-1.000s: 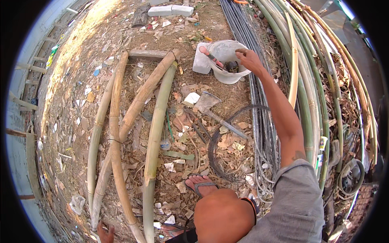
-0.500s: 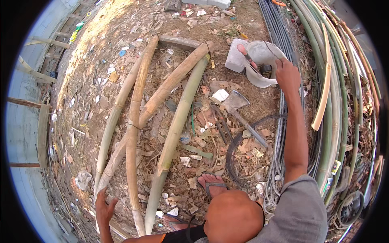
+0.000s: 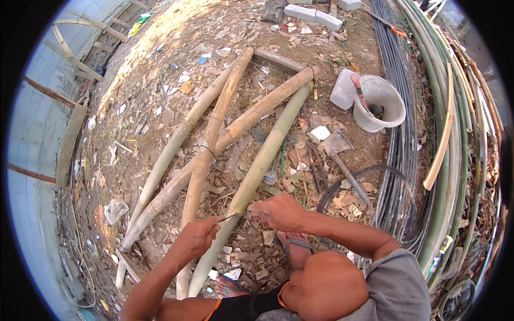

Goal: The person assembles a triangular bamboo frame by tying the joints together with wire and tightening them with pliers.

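Note:
My left hand (image 3: pixel 197 238) and my right hand (image 3: pixel 279 213) meet over the lower part of a greenish bamboo pole (image 3: pixel 270 150). Both are closed in a pinch, with a short length of thin wire (image 3: pixel 234 215) stretched between the fingertips. Its ends are hidden in my fingers. Left of that pole, a tan bamboo pole (image 3: pixel 218 125) crosses a slanting bamboo pole (image 3: pixel 257 111), tied with dark wire at the crossing. Farther left lies another pale bamboo pole (image 3: pixel 179 136). A short wooden crosspiece (image 3: pixel 278 60) spans the far end of this frame.
A hatchet (image 3: pixel 348 166) lies right of the frame, near coiled wire (image 3: pixel 383 170). Beyond stands a white bucket (image 3: pixel 379 104) with a red-handled tool (image 3: pixel 358 88). Dark metal rods (image 3: pixel 396 117) and long bamboo poles (image 3: pixel 441 134) run along the right. Litter and leaves cover the ground.
My right hand has come from the bucket to the greenish pole, bringing thin wire. My left hand has left the lower-left pole end and joined it. The view has shifted left.

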`<action>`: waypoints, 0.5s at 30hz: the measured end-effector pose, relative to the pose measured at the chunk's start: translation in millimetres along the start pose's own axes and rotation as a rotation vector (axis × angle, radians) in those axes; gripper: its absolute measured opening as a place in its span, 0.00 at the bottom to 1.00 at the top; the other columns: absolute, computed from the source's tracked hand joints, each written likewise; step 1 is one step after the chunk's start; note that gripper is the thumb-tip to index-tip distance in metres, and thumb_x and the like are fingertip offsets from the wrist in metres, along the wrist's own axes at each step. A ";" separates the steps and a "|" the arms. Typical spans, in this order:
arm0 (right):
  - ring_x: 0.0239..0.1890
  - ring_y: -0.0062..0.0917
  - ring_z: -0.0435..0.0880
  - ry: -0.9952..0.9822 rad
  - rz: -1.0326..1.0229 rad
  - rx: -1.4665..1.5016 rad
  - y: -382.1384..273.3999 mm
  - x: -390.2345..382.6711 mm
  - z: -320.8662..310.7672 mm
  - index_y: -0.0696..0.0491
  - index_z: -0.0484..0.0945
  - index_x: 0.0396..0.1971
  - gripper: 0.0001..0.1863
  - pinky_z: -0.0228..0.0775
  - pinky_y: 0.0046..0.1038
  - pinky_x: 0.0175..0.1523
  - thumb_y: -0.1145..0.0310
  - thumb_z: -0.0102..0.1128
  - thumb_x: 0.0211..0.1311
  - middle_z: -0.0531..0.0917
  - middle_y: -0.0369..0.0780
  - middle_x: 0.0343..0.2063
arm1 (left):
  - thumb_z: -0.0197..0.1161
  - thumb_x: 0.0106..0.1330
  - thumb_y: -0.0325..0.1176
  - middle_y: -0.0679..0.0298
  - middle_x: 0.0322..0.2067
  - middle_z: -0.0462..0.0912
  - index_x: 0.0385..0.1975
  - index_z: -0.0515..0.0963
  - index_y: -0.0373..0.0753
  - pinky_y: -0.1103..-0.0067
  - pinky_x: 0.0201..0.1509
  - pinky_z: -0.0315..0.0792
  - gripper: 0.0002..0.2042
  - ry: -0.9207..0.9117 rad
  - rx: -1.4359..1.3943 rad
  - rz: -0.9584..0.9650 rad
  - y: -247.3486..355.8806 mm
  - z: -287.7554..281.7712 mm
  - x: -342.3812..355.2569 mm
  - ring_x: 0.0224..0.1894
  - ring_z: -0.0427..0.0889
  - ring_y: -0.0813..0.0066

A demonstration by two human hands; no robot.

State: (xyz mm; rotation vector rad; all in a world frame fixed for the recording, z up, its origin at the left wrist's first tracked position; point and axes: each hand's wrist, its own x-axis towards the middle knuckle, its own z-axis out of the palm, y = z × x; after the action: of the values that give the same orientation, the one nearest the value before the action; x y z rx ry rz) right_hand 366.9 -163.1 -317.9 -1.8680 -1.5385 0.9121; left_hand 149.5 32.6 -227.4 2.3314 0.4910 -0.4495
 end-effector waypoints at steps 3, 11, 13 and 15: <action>0.34 0.48 0.88 0.170 -0.053 0.088 -24.0 3.9 18.7 0.49 0.87 0.47 0.10 0.78 0.50 0.38 0.65 0.62 0.72 0.88 0.49 0.32 | 0.59 0.78 0.34 0.42 0.38 0.87 0.56 0.83 0.39 0.56 0.50 0.79 0.13 0.058 -0.169 -0.138 -25.6 16.8 -16.1 0.44 0.86 0.39; 0.35 0.47 0.89 0.135 -0.075 0.009 -27.3 7.0 45.0 0.51 0.88 0.49 0.12 0.81 0.46 0.41 0.68 0.62 0.70 0.90 0.48 0.35 | 0.60 0.76 0.33 0.44 0.26 0.84 0.50 0.83 0.38 0.55 0.42 0.77 0.10 0.201 -0.023 -0.060 -77.4 39.7 -7.4 0.34 0.86 0.40; 0.36 0.47 0.89 0.129 -0.045 0.011 -25.8 12.0 35.0 0.51 0.89 0.48 0.12 0.81 0.45 0.43 0.69 0.62 0.70 0.90 0.48 0.36 | 0.61 0.76 0.35 0.43 0.33 0.85 0.54 0.82 0.40 0.56 0.46 0.78 0.12 0.150 -0.096 -0.121 -75.2 35.0 -3.4 0.39 0.87 0.42; 0.37 0.47 0.89 0.127 -0.014 0.027 -16.1 18.6 22.4 0.52 0.90 0.48 0.12 0.81 0.43 0.44 0.69 0.62 0.70 0.90 0.49 0.36 | 0.61 0.77 0.37 0.43 0.39 0.87 0.58 0.81 0.41 0.58 0.50 0.80 0.15 0.091 -0.159 -0.185 -75.4 34.3 -2.9 0.45 0.88 0.44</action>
State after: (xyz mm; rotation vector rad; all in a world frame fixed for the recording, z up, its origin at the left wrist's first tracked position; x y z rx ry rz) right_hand 341.7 -141.8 -322.3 -1.8567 -1.4548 0.7882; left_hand 105.9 59.4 -292.6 2.1692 0.7630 -0.3772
